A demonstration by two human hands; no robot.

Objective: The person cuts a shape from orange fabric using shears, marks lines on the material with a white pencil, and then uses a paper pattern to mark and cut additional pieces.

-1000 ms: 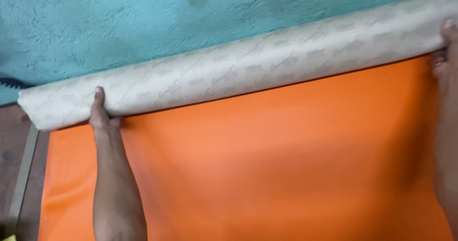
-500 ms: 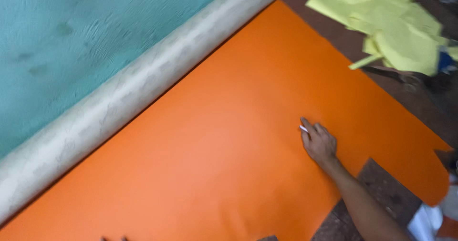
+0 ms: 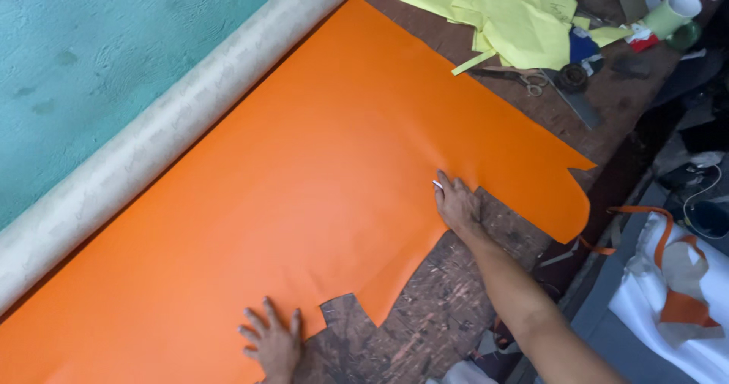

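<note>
Since half a second ago the left hand [image 3: 272, 344] has come flat onto the near edge of the orange sheet [image 3: 304, 194], fingers spread. The right hand [image 3: 458, 204] presses the cut right edge, seemingly pinching a small white marker. This looks like smoothing before marking; next calls for steady pressure. The sheet's long axis runs near-left to far-right, beside the pale roll [image 3: 159, 137].

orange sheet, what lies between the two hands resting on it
In the head view, between the left hand and right hand lie plain orange sheet and its jagged cut edge, bare worktable showing in the notch.
</note>
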